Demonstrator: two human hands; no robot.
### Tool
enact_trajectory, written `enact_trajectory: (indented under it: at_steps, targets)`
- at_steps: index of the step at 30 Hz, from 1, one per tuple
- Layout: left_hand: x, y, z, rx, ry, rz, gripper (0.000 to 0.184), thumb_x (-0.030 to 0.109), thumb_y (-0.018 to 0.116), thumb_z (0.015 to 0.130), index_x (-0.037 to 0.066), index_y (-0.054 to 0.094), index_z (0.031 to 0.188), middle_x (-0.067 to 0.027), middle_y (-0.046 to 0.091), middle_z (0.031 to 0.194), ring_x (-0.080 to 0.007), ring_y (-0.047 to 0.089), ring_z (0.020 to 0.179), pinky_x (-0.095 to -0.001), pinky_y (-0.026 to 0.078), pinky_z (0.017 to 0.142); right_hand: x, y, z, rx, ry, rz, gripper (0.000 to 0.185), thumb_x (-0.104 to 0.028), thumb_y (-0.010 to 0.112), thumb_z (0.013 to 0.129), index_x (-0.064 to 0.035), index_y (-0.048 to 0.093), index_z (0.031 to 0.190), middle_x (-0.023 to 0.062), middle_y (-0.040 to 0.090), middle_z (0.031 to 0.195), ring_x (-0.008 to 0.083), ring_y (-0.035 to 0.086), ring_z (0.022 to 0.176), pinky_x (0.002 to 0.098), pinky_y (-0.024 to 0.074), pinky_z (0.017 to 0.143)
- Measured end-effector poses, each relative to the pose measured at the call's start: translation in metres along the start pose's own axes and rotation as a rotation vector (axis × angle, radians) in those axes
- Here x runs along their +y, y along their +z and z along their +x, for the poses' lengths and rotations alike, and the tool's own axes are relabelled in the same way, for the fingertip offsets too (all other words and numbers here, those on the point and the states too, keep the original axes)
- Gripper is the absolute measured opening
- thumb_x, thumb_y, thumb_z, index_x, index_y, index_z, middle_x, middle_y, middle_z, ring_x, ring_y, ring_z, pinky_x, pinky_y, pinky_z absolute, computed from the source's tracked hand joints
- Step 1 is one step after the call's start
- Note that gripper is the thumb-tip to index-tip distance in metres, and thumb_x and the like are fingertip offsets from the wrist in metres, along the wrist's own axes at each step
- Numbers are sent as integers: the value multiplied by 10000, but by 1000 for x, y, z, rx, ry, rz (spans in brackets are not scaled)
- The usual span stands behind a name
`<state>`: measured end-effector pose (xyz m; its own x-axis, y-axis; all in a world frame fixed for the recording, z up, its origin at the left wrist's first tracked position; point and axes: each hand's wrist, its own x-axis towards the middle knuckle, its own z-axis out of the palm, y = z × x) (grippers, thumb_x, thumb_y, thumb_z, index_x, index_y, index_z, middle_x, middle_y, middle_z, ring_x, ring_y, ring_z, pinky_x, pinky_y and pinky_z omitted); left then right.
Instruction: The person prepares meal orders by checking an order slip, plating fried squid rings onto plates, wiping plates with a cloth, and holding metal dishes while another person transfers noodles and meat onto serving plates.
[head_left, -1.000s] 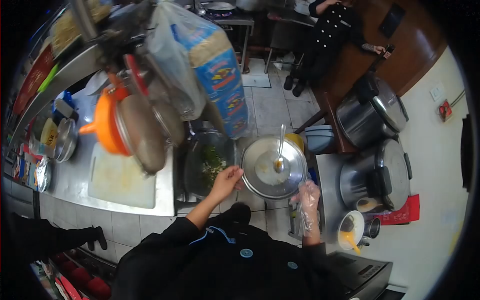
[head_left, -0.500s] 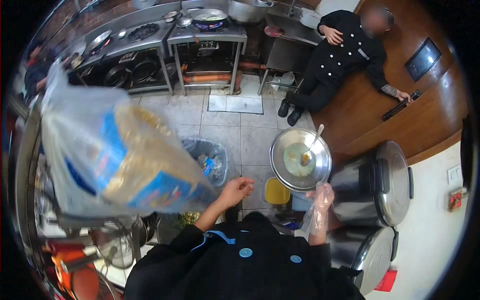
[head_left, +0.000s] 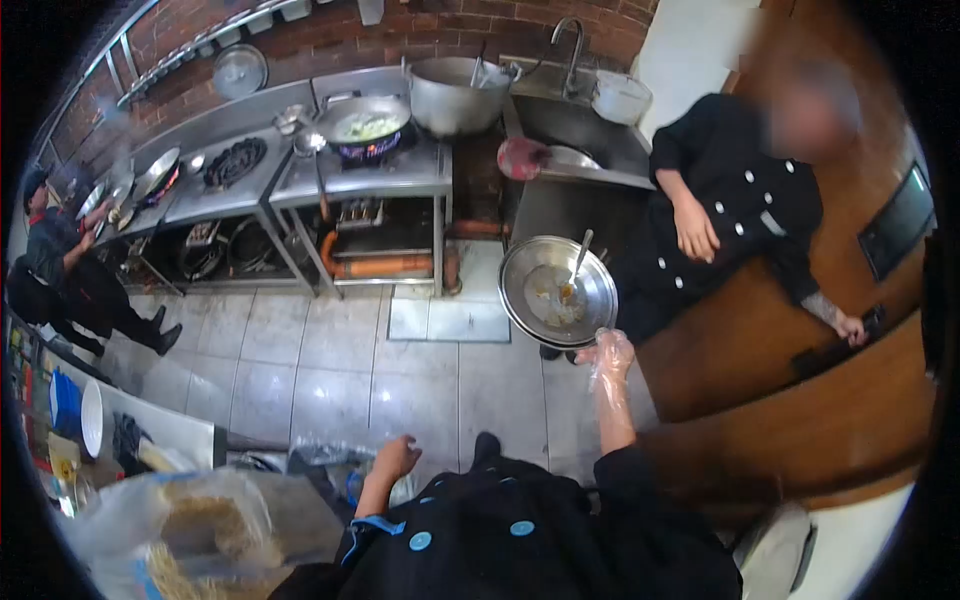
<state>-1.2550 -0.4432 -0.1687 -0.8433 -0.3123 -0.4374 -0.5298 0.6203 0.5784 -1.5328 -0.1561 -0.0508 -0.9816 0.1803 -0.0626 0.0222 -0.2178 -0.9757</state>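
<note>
My right hand [head_left: 608, 356], in a clear plastic glove, grips the lower right rim of a shiny metal bowl [head_left: 515, 290]. Inside the bowl are a spoon [head_left: 581, 255], its handle leaning on the far rim, and a little pale and yellowish residue. Bare and lower down, my left hand [head_left: 398, 458] hangs near my body with its fingers curled; whether anything is in them is too small to tell. It touches neither the bowl nor the spoon.
A pan of food [head_left: 365, 120] sits over a lit burner beside a large pot [head_left: 455, 95]. Behind the bowl is a sink [head_left: 575, 125]. One person [head_left: 740, 195] stands close at right, a hand on the door handle. Another person [head_left: 75, 250] works at the far left stove.
The view has moved forward past the hanging plastic bag, toward the stoves and the person at the door. My left hand, beside the bowl earlier, is now lower and farther from it.
</note>
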Motion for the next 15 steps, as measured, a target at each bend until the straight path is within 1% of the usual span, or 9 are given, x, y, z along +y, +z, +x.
enact_trajectory:
  at_steps: [1, 2, 4, 8, 9, 11, 13, 14, 15]
  targets:
    - [12, -16, 10, -67, -21, -32, 372, 307, 613, 793, 58, 593, 1069, -187, 650, 912, -327, 616, 897, -397, 476, 802, -6, 20, 33, -32, 4, -7, 165, -97, 558, 804, 50, 482, 794, 99, 526, 547, 198, 537, 378, 298, 469, 350]
    - [15, -21, 25, -67, -29, -31, 372, 307, 613, 793, 58, 593, 1069, -187, 650, 912, -327, 616, 897, -397, 476, 802, 3, 39, 72, 4, 15, 44, 161, -111, 558, 795, 39, 503, 816, 132, 550, 561, 242, 569, 417, 339, 514, 393]
    - [20, -28, 56, 2, -78, -258, 385, 315, 620, 783, 54, 595, 1066, -185, 651, 924, -329, 615, 904, -396, 478, 797, 9, 76, 148, 34, 55, 2, 138, -107, 561, 794, 18, 504, 795, 127, 544, 562, 248, 575, 436, 339, 512, 398]
    - [25, -42, 118, 31, -135, -131, 393, 325, 631, 774, 57, 602, 1060, -171, 659, 907, -310, 628, 873, -380, 483, 786, 14, 133, 274, 46, 46, 39, 107, -74, 537, 784, 24, 501, 761, 147, 548, 583, 264, 576, 444, 344, 518, 409]
    - [15, -38, 139, -25, -170, -107, 384, 326, 629, 774, 60, 609, 1050, -160, 665, 874, -295, 636, 849, -366, 487, 778, 22, 140, 302, 21, -8, 101, 119, -60, 518, 774, 48, 496, 729, 180, 564, 605, 261, 572, 444, 335, 511, 412]
    - [4, -42, 182, -85, -191, -72, 374, 328, 627, 775, 63, 617, 1039, -149, 671, 842, -279, 645, 826, -351, 491, 769, 3, 164, 339, 137, 71, 49, 130, -44, 505, 769, 61, 490, 694, 198, 576, 626, 244, 562, 438, 316, 489, 397]
    - [6, -49, 232, -200, -228, -104, 345, 324, 615, 783, 71, 630, 1018, -131, 675, 783, -247, 653, 782, -330, 494, 758, -6, 181, 382, 183, 93, 52, 122, -33, 495, 772, 62, 490, 696, 205, 580, 638, 239, 559, 437, 311, 486, 394]
    - [5, -55, 255, -219, -250, -173, 332, 322, 614, 785, 67, 637, 997, -125, 675, 759, -226, 661, 732, -328, 505, 730, -4, 182, 403, 227, 130, 40, 115, -22, 485, 774, 64, 491, 698, 212, 584, 649, 234, 555, 436, 305, 483, 391]
    - [3, -62, 275, -223, -272, -209, 311, 284, 620, 786, 40, 632, 979, -120, 672, 734, -200, 661, 666, -325, 518, 659, -1, 187, 423, 230, 135, 39, 115, -22, 485, 774, 64, 491, 698, 212, 584, 649, 234, 555, 436, 305, 483, 391]
